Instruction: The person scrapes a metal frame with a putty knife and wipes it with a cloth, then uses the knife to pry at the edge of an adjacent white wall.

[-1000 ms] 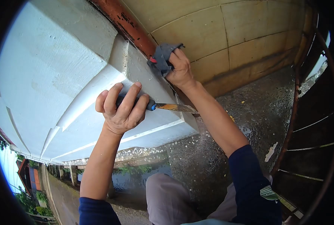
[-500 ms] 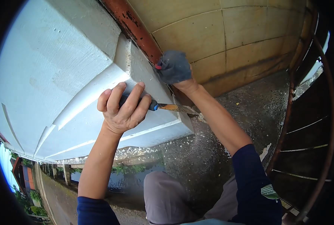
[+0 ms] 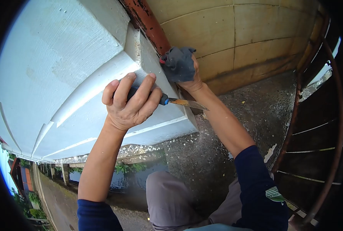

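Note:
My left hand (image 3: 132, 101) is wrapped round the dark handle of a scraper (image 3: 185, 102) with a blue collar. Its narrow blade, stained yellowish brown, points right and overlaps my right forearm in view. Farther up, my right hand (image 3: 194, 79) grips a dark grey cloth (image 3: 178, 63) against or close beside the lower part of a red pipe (image 3: 150, 27) with flaking paint. A small red bit shows at the cloth's left edge; I cannot make out what it is. The white painted corner of a pillar (image 3: 87, 77) lies just behind my left hand.
A yellowish tiled wall (image 3: 202, 34) rises behind the pipe. The wet, speckled concrete floor (image 3: 217, 150) stretches below, with white flecks near the pillar's base. Curved rusty metal railings (image 3: 339, 115) stand on the right. My knee (image 3: 167, 192) is at the bottom.
The scraper and my left hand have shifted slightly right and up. The cloth in my right hand is bunched differently beside the pipe. The whole view has moved a little.

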`<state>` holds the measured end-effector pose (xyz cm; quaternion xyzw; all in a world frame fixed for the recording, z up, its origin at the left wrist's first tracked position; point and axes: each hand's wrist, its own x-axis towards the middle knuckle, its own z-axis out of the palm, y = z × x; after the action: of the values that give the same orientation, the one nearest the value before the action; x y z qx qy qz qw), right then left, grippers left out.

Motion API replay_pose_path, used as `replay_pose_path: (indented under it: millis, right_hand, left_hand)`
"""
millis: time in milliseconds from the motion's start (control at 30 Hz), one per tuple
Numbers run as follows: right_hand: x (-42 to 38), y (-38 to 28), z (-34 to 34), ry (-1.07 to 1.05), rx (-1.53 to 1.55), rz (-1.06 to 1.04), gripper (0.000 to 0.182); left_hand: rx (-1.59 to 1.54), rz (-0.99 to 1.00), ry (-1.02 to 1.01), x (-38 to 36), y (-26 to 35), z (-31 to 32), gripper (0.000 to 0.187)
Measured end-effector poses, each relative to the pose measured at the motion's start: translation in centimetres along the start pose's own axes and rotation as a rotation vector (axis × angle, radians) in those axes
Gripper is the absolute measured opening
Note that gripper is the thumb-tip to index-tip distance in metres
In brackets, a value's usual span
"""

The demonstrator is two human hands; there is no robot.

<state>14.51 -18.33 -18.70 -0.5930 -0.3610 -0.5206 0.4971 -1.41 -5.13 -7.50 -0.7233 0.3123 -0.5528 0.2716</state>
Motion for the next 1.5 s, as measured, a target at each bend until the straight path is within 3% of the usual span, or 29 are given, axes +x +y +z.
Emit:
replay_pose_path:
  millis: [33, 100, 200, 400, 500, 567, 633, 733, 800, 867, 933, 1000, 1100, 1167, 1300, 1400, 1500]
  right_hand:
    - [3.7, 0.3, 1.4, 0.124, 0.034, -0.056, 0.03]
    - [9.9, 0.0, 3.3, 0.117, 0.134, 0.01, 0.028]
    - [11.9, 0.2, 2.8, 0.282, 0.181, -0.25, 0.025]
    - [-8.8, 1.7, -1.9, -0.204, 0.17, 0.126, 0.024]
    - [-9.1, 0.7, -2.8, -0.375, -0.063, 0.159, 0.019]
    - [-4.7, 0.6, -1.2, -0.126, 0.071, 0.156, 0.014]
    - [3.1, 0.5, 0.8, 0.059, 0.079, -0.02, 0.013]
    - [8.4, 1.2, 2.7, 0.037, 0.146, -0.108, 0.015]
    - [6.7, 0.6, 1.3, 0.098, 0.16, -0.181, 0.015]
    - [-0.9, 1.6, 1.2, 0.034, 0.099, -0.111, 0.017]
    - [-8.5, 0.6, -1.2, -0.193, 0.119, 0.172, 0.016]
    - [-14.6, 0.7, -2.7, -0.307, -0.049, 0.262, 0.016]
    - [-15.0, 0.9, -2.5, -0.326, -0.117, 0.255, 0.018]
    - [-8.5, 1.4, -0.8, -0.12, 0.086, 0.208, 0.021]
    - [13.3, -0.9, 3.1, 0.248, 0.077, -0.209, 0.02]
    - [17.2, -0.7, 3.5, 0.203, 0.201, -0.182, 0.021]
    - [9.9, -1.3, 1.8, 0.208, 0.126, -0.134, 0.02]
  left_hand:
    - [0.005, -0.001, 0.014, 0.1, -0.1, 0.3, 0.012]
    - [-0.011, 0.005, 0.001, -0.2, -0.2, 0.1, 0.012]
    - [-0.005, -0.009, 0.002, -0.3, 0.0, 0.0, 0.011]
    - [-0.016, -0.017, 0.015, -0.2, 0.1, 0.2, 0.009]
    - [-0.047, -0.017, -0.001, -0.1, 0.0, -0.3, 0.01]
    - [-0.056, -0.013, 0.007, -0.2, -0.2, -0.1, 0.011]
    - [-0.085, -0.005, 0.042, -0.2, 0.0, 0.2, 0.016]
    - [-0.073, 0.006, 0.05, -0.3, -0.6, 0.2, 0.021]
    - [-0.115, 0.002, 0.04, -0.3, -0.5, -0.1, 0.024]
    - [-0.158, -0.019, 0.068, -0.2, -0.5, 0.1, 0.025]
    - [-0.181, -0.026, 0.065, -0.3, -0.6, 0.0, 0.026]
    - [-0.193, -0.031, 0.051, -0.3, -0.5, -0.1, 0.026]
    - [-0.178, -0.032, 0.051, -0.2, -0.4, 0.0, 0.026]
    - [-0.184, -0.041, 0.067, -0.3, -0.3, 0.2, 0.026]
    - [-0.18, 0.035, 0.038, -0.5, -0.7, 0.0, 0.025]
    - [-0.173, 0.029, 0.038, -0.4, -0.7, 0.0, 0.028]
    - [-0.198, 0.001, 0.021, -0.4, -0.5, -0.3, 0.026]
